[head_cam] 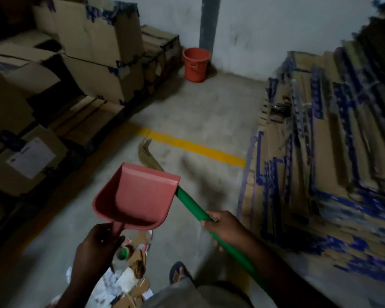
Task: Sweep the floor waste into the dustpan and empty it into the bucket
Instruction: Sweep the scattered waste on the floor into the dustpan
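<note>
My left hand point(98, 245) grips the handle of a pink dustpan point(138, 196), held level above the floor with nothing visible inside. My right hand point(225, 225) is closed around the green handle of a broom point(191, 205), whose straw bristles point(146, 154) point forward past the dustpan near a yellow floor line. A pile of floor waste point(131, 272), torn cardboard, white paper and a green-capped item, lies on the concrete below my left hand. An orange bucket point(196, 63) stands upright far ahead by the wall corner.
Stacked cardboard boxes point(87, 52) line the left side. Bundled flattened cartons point(331, 152) rise on the right. A concrete aisle point(198, 112) runs between them to the bucket. A grey pipe point(209, 21) climbs the wall behind it. My sandalled foot point(178, 272) shows below.
</note>
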Motion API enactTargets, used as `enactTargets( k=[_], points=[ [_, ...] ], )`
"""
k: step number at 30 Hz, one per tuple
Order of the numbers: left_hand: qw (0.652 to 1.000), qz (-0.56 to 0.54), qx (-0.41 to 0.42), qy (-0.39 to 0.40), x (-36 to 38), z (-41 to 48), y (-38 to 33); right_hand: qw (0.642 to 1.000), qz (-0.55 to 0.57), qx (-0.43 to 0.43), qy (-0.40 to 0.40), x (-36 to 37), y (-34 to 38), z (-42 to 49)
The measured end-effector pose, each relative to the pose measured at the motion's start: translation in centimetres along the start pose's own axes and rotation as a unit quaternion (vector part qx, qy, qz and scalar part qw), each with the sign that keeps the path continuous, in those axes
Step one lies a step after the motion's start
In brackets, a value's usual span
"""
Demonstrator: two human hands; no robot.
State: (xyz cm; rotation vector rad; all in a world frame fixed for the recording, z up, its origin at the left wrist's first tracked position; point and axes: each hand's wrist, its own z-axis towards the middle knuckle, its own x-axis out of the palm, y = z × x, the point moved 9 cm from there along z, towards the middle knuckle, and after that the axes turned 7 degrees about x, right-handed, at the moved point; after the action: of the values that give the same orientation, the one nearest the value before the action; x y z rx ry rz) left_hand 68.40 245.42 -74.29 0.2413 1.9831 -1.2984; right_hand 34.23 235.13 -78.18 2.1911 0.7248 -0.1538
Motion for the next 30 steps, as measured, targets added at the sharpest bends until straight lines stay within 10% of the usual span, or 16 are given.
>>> enactTargets(
  k=[15, 30],
  points=[
    [0.959, -0.076, -0.157, -0.222, -2.8, 17.0, -4.1, 0.965, -0.162, -0.093, 0.183, 2.4, 28.0, 26.4],
    [0.812, -0.097, -0.391, -0.423, -0.7, 9.1, -2.6, 0.764, -0.507, -0.172, 0.359, 17.4, 37.6, 31.9]
  ],
)
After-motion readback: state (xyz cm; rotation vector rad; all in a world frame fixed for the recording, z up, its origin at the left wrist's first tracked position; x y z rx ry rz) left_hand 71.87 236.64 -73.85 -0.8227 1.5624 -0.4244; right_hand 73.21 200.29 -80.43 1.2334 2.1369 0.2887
